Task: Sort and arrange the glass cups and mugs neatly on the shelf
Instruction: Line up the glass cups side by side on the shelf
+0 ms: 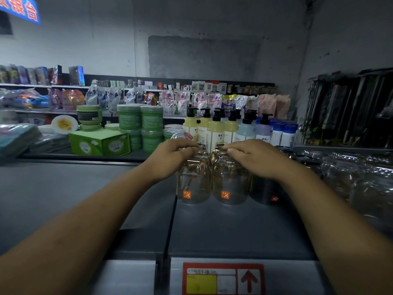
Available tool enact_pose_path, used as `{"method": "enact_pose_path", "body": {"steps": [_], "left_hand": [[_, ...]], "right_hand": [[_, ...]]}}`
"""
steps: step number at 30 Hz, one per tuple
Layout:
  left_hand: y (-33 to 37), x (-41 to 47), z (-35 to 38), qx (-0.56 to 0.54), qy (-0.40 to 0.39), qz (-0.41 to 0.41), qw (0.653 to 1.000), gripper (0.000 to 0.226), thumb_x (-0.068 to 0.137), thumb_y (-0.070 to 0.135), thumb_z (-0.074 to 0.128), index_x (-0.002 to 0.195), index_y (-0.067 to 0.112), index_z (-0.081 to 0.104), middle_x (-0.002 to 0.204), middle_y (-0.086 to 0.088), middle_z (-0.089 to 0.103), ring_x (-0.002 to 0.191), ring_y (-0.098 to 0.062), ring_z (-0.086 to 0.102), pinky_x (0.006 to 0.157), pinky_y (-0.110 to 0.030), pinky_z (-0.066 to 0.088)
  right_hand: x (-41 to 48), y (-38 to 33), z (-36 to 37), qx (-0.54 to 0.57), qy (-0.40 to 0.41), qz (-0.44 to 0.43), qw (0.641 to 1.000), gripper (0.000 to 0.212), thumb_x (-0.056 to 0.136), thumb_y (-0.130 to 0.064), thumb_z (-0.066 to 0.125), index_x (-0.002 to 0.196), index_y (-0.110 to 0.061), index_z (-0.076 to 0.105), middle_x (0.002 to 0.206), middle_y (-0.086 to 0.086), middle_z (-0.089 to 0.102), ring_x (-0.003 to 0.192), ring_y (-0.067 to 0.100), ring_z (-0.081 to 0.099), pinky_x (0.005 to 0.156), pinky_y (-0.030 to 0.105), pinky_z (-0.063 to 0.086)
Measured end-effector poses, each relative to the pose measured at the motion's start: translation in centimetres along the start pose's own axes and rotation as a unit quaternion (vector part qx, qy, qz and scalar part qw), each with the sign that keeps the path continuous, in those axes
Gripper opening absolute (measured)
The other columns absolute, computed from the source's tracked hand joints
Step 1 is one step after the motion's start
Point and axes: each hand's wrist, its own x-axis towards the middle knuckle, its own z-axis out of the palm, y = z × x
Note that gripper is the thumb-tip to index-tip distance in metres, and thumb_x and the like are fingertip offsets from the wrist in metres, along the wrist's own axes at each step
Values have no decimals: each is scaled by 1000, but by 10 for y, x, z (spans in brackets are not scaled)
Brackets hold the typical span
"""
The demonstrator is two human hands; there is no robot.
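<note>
Head view | our left grip curls its fingers over the left glass cup | right grip likewise on the right glass cup | both round, clear, film-wrapped, touching, upright on the smooth dark shelf.

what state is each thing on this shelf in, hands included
left hand: grips the top of left glass cup
right hand: grips the top of right glass cup
left glass cup: upright, held
right glass cup: upright, held
dark cup: upright, untouched
pump bottles: upright, capped
green tubs: stacked, lids on
</note>
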Motion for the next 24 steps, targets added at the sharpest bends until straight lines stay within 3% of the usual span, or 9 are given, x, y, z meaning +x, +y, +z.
{"method": "enact_pose_path", "body": {"steps": [2,7,10,12,14,18,21,24], "left_hand": [[1,-1,-1,3,-7,0,1000,24,99,25,63,120,20,75,120,6,71,112,-11,66,108,-38,48],[16,-4,-8,56,-13,5,998,33,96,45,63,122,26,71,114,4,74,105,-15,71,100,-45,55],[47,-7,-7,128,-3,66,990,26,98,39,62,118,26,71,112,8,72,106,-14,68,96,-46,56],[74,-8,4,142,-7,101,985,22,99,35,62,117,26,70,108,13,68,105,-13,67,92,-44,57],[99,-8,25,145,-20,125,981,26,99,34,61,121,22,69,106,15,65,105,-12,66,91,-40,56],[121,4,76,227,-64,157,959,40,102,36,57,136,15,60,136,-1,63,123,-16,59,101,-29,45],[127,14,101,295,-115,113,942,46,106,32,49,146,12,51,150,-9,53,136,-24,50,110,-33,38],[130,20,115,328,-145,60,932,43,107,29,42,144,11,53,147,-14,55,133,-29,51,110,-39,41]], "right_hand": [[0,0,1,16,10,-4,1000,36,106,-34,44,118,-11,69,120,9,71,109,27,63,98,43,49],[-14,1,-22,110,91,-27,989,26,101,-29,60,123,-21,71,114,-10,67,96,-1,60,86,23,46],[-29,19,-56,85,108,-10,990,24,101,-23,60,122,-20,70,114,-7,69,95,2,61,82,17,44],[-41,39,-76,34,78,9,996,27,100,-15,60,125,-17,69,122,-3,69,100,5,61,79,15,42],[-50,59,-88,-17,33,21,999,36,97,-8,58,131,-17,66,135,-1,64,115,10,57,88,21,39],[-54,92,-92,-88,-45,38,994,44,100,-12,54,143,-23,54,153,0,49,136,18,48,106,30,40],[-50,110,-89,-112,-73,50,990,45,104,-19,49,149,-23,46,156,4,44,137,24,46,107,33,38],[-44,119,-84,-131,-91,53,986,45,106,-22,44,152,-21,42,154,8,47,133,27,49,101,32,40]]}}
